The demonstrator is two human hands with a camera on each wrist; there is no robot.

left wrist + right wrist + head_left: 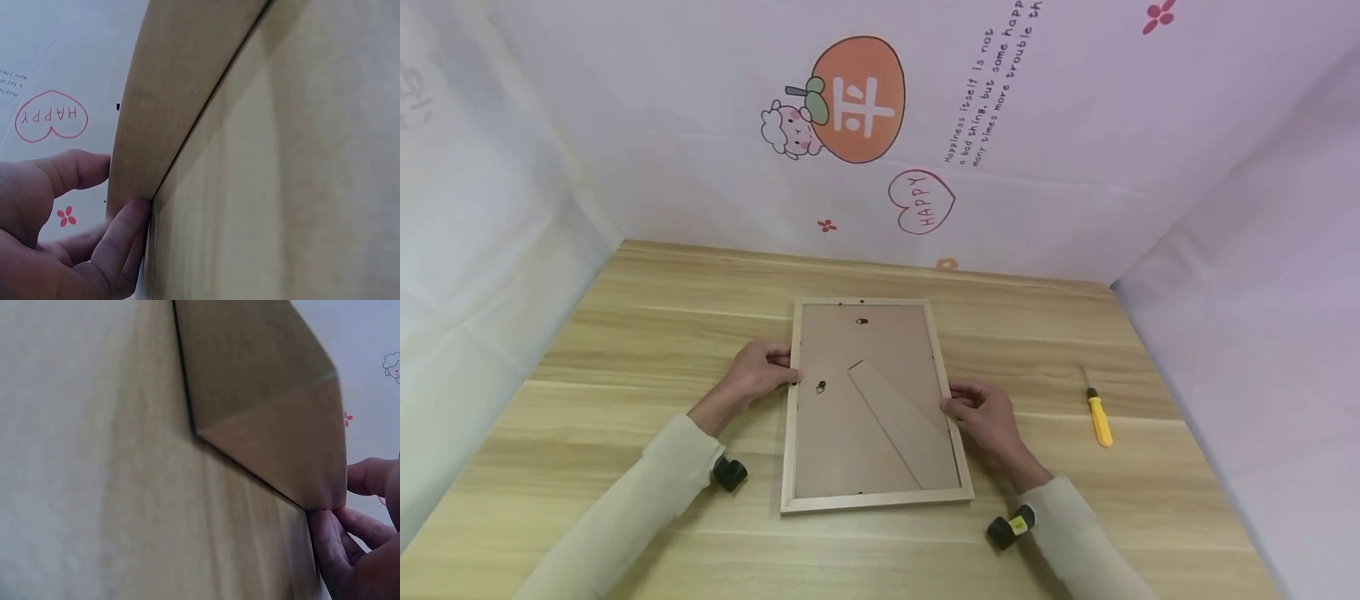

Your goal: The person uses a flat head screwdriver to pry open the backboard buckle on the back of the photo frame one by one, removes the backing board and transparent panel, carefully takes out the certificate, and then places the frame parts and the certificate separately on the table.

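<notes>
A pale wooden picture frame (788,442) lies face down on the table, its brown backing board and folded stand flap (891,425) facing up. My left hand (758,368) grips the frame's left side, thumb on the upper rim and fingers low against the outer edge. On the opposite side my right hand (988,412) holds the frame likewise. Close up in the left wrist view, the fingertips (134,212) touch the frame's wooden side where it meets the table. In the right wrist view, the fingers (328,540) press at the lower edge near a corner.
A screwdriver (1099,417) with a yellow handle lies on the wood-grain table (662,317), right of the frame. Small metal hangers (822,387) sit on the backing. White printed cloth (700,150) walls off the back and both sides.
</notes>
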